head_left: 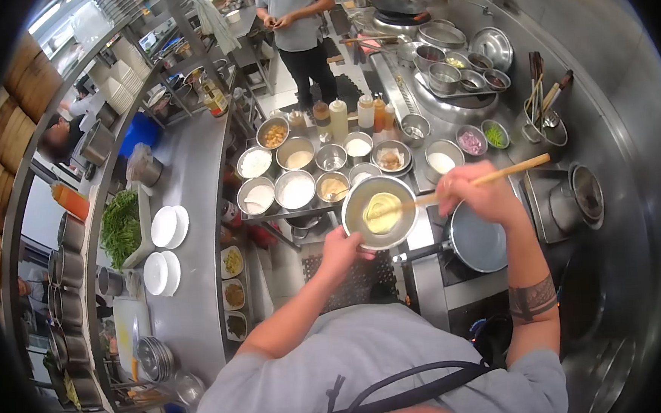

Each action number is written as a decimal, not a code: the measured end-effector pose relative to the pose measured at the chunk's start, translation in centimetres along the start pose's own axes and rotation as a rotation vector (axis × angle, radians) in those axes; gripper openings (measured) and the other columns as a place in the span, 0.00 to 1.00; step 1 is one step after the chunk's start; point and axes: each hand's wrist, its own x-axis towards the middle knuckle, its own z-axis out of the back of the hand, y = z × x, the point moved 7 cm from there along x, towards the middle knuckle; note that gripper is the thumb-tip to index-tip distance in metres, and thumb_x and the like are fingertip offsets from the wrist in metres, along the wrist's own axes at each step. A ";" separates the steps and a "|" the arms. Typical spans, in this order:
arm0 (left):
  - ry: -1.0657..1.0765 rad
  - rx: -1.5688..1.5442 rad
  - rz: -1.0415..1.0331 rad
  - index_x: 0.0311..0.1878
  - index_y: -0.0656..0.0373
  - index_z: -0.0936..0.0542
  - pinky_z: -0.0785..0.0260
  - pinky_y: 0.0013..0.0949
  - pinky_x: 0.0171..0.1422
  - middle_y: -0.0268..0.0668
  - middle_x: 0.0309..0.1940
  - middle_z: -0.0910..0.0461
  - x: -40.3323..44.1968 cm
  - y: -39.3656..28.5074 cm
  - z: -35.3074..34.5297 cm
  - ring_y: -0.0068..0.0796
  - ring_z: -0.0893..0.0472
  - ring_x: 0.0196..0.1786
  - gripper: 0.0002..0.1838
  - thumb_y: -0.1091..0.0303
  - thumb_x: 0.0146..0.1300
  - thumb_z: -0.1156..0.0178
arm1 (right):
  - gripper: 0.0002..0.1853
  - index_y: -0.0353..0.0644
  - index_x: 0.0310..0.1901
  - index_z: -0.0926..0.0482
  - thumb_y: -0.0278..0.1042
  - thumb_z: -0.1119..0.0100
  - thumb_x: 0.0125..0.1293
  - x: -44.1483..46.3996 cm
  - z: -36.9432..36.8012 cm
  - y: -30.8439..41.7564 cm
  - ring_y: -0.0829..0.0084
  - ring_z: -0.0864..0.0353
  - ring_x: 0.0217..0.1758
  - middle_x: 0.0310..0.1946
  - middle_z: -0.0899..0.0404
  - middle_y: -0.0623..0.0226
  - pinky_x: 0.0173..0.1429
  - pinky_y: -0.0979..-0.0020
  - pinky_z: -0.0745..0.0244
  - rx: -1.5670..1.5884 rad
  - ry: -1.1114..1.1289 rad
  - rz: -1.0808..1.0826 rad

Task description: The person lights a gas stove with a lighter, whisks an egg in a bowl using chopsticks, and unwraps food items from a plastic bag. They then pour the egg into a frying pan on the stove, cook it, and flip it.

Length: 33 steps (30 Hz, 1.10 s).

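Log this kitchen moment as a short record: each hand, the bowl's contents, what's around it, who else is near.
left hand: grips the rim of the metal bowl with its fingers
left hand position: lower left of the bowl
right hand: holds a wooden stick, its far end over the bowl
contents: a pale yellow mixture
beyond the bowl: metal containers of ingredients; squeeze bottles
right of the bowl: a wide pan
other people: a person standing ahead, in a grey shirt
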 end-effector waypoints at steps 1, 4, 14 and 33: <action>-0.008 0.001 -0.004 0.53 0.71 0.26 0.17 0.32 0.35 0.48 0.40 0.16 1.3 -0.2 -0.8 0.35 0.14 0.34 0.15 0.78 0.64 0.48 | 0.10 0.29 0.33 0.17 0.26 0.46 0.65 -0.1 1.1 0.4 0.73 0.14 0.25 0.24 0.16 0.61 0.31 0.74 0.20 0.004 0.006 0.006; -0.049 -0.055 0.059 0.54 0.71 0.26 0.17 0.33 0.37 0.47 0.42 0.17 4.4 -0.2 -2.4 0.35 0.15 0.36 0.15 0.78 0.64 0.47 | 0.11 0.25 0.33 0.19 0.25 0.46 0.66 -2.0 6.4 2.1 0.68 0.14 0.26 0.24 0.17 0.56 0.32 0.73 0.18 0.153 -0.227 0.001; -0.016 0.035 0.015 0.53 0.71 0.25 0.18 0.31 0.36 0.46 0.44 0.17 6.8 -1.8 -7.3 0.33 0.15 0.37 0.15 0.79 0.64 0.47 | 0.14 0.33 0.40 0.18 0.38 0.44 0.70 -7.6 25.5 -1.5 0.74 0.14 0.30 0.30 0.16 0.62 0.38 0.75 0.21 -0.103 -0.760 0.043; -0.242 -0.106 0.005 0.54 0.71 0.25 0.16 0.33 0.34 0.47 0.43 0.17 -0.9 2.4 4.6 0.35 0.14 0.37 0.16 0.80 0.63 0.47 | 0.27 0.31 0.35 0.23 0.55 0.35 0.64 1.1 50.9 -19.7 0.65 0.18 0.23 0.27 0.23 0.58 0.22 0.64 0.21 -0.337 -1.164 -0.554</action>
